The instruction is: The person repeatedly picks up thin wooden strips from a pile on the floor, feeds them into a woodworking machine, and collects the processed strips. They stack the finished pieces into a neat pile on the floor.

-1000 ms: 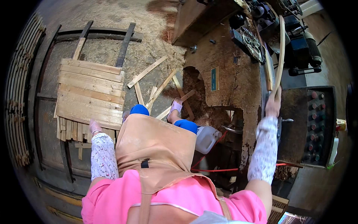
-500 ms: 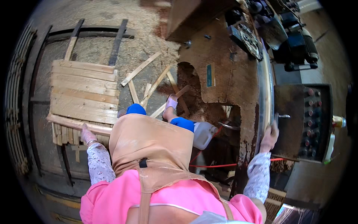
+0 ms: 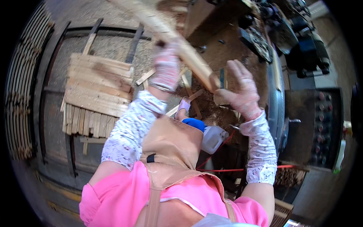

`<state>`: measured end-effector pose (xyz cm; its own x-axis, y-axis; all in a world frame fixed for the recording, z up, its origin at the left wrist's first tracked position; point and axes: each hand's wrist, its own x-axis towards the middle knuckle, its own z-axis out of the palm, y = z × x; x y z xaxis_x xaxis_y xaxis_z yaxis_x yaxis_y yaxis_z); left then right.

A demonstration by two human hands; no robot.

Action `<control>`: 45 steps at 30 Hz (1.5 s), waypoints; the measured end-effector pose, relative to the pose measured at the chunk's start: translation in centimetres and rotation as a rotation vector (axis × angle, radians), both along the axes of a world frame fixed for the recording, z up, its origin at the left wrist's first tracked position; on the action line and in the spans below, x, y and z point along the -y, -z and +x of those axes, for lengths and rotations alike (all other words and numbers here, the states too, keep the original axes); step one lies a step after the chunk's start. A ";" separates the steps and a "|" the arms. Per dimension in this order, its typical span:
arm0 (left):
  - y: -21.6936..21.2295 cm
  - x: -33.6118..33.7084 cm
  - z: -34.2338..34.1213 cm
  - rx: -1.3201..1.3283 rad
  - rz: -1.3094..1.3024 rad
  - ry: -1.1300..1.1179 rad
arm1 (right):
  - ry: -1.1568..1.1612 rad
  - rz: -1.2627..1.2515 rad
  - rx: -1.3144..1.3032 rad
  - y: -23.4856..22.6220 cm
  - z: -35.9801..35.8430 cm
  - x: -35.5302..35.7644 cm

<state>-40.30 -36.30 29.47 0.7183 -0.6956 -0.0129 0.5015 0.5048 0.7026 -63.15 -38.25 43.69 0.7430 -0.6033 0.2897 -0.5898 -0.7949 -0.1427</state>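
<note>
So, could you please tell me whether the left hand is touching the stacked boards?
Apart: the head view shows floor between the left hand and the stacked boards.

**A Woodworking Workshop**

A woodworking workshop is indicated by a large, brown, worn machine frame (image 3: 227, 51). To its left, flat, pale wooden slats (image 3: 96, 83) are stacked in layers, and the grey floor (image 3: 56, 75) is strewn with fine, tan wood shavings (image 3: 75, 15). Between frame and stack, narrow, pale wooden offcuts (image 3: 145, 77) are scattered. A long, straight, pale wooden plank (image 3: 185, 49) is seen partly in front of the frame. To the frame's right, a dark, ribbed, cylindrical motor (image 3: 321, 51) is placed, and a dark, rectangular control box (image 3: 300, 128) is fitted with rows of small, round buttons (image 3: 322, 118).
</note>
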 end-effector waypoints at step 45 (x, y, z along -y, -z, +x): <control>33.3 -28.6 20.5 -0.396 1.381 -0.377 | 0.877 -0.130 0.315 -0.3 -30.3 -4.6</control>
